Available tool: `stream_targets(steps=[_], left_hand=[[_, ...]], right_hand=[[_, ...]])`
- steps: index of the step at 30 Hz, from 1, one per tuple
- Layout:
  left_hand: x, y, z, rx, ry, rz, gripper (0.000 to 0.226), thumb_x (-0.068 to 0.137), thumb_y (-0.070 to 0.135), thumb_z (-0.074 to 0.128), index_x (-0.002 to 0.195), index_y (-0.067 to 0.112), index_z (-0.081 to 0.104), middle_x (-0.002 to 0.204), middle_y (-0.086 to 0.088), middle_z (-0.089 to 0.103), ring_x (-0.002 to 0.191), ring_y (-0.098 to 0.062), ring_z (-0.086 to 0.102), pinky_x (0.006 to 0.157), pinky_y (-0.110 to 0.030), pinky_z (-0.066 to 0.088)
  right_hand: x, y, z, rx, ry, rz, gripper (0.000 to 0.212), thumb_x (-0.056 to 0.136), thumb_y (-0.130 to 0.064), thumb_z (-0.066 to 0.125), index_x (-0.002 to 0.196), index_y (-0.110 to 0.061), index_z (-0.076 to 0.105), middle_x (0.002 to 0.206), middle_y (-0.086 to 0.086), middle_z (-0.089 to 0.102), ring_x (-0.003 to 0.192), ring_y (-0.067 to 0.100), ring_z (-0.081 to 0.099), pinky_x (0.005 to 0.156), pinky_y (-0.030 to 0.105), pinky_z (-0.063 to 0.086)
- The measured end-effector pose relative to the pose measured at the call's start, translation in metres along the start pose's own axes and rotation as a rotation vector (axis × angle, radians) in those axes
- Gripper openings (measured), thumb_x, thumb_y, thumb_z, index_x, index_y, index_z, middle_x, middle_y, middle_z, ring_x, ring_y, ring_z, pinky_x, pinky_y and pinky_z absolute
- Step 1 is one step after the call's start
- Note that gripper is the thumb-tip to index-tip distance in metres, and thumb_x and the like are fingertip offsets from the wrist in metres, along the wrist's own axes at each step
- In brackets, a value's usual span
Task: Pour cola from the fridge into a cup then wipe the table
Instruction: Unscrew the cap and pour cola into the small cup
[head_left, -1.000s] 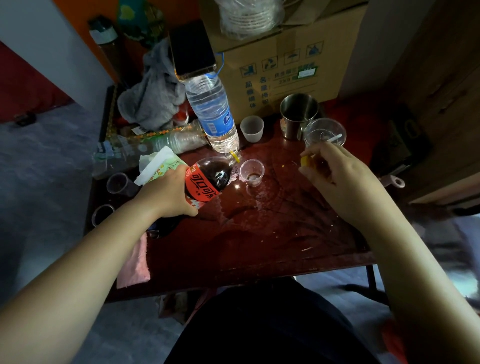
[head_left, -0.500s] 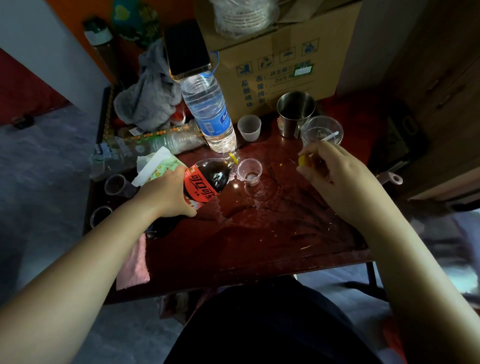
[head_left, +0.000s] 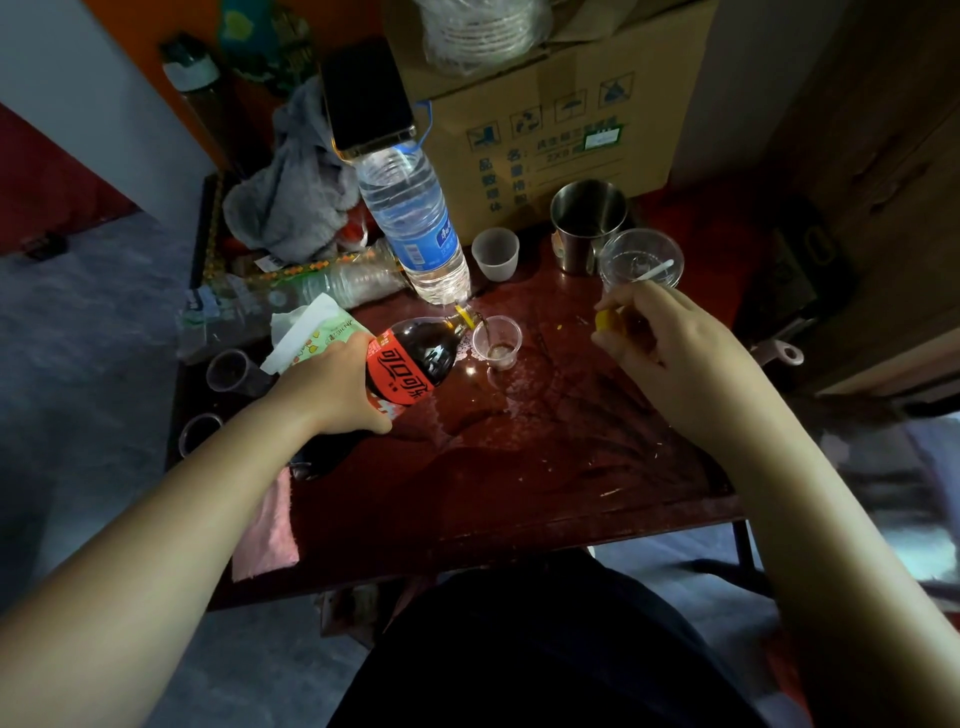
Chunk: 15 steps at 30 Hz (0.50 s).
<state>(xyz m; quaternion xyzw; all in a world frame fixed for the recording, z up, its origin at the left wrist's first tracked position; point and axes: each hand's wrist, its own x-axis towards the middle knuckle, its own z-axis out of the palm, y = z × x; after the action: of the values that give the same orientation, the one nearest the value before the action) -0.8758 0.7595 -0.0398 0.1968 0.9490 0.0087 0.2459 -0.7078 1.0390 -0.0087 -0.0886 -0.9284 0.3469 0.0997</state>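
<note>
My left hand (head_left: 332, 384) grips a cola bottle (head_left: 415, 358) with a red label, tipped on its side. Its mouth sits over the rim of a small clear plastic cup (head_left: 498, 343) on the dark red table (head_left: 519, 467). A thin stream of cola runs into the cup, which holds a little dark liquid at its bottom. My right hand (head_left: 670, 353) hovers to the right of the cup and pinches the yellow bottle cap (head_left: 602, 319). A pink cloth (head_left: 265, 525) hangs over the table's front left edge.
A tall water bottle (head_left: 415, 223) with a phone (head_left: 363, 98) on top stands behind the cup. A white cup (head_left: 496, 253), a steel mug (head_left: 587, 223), a clear cup with a spoon (head_left: 639, 262) and a cardboard box (head_left: 545, 109) stand at the back. Tissue pack (head_left: 311, 332), grey towel (head_left: 296, 197) and wet patches lie around.
The cola bottle has tipped a little further, its mouth now over the cup's rim and cola running in. My right hand has barely moved.
</note>
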Motion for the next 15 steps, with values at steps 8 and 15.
stream_targets(steps=[8,15], left_hand=[[-0.006,-0.002,0.003,-0.054,0.002,-0.007,0.093,0.039,0.046,0.080,0.121,0.025,0.042,0.109,0.004,0.059,0.099,-0.021,0.059,0.082,-0.042,0.052],[-0.013,-0.004,0.009,-0.092,0.023,0.003,0.090,0.045,0.038,0.085,0.122,0.023,0.041,0.111,0.003,0.058,0.099,-0.020,0.059,0.080,-0.042,0.053]], right_hand=[[0.000,-0.001,0.001,0.000,-0.012,0.009,0.027,0.088,-0.036,0.057,0.111,-0.021,0.057,0.106,-0.005,0.057,0.089,0.012,0.053,0.071,0.024,0.039],[0.000,-0.005,0.003,-0.006,-0.022,0.010,0.028,0.088,-0.036,0.057,0.112,-0.021,0.056,0.107,-0.005,0.057,0.091,0.013,0.053,0.072,0.026,0.040]])
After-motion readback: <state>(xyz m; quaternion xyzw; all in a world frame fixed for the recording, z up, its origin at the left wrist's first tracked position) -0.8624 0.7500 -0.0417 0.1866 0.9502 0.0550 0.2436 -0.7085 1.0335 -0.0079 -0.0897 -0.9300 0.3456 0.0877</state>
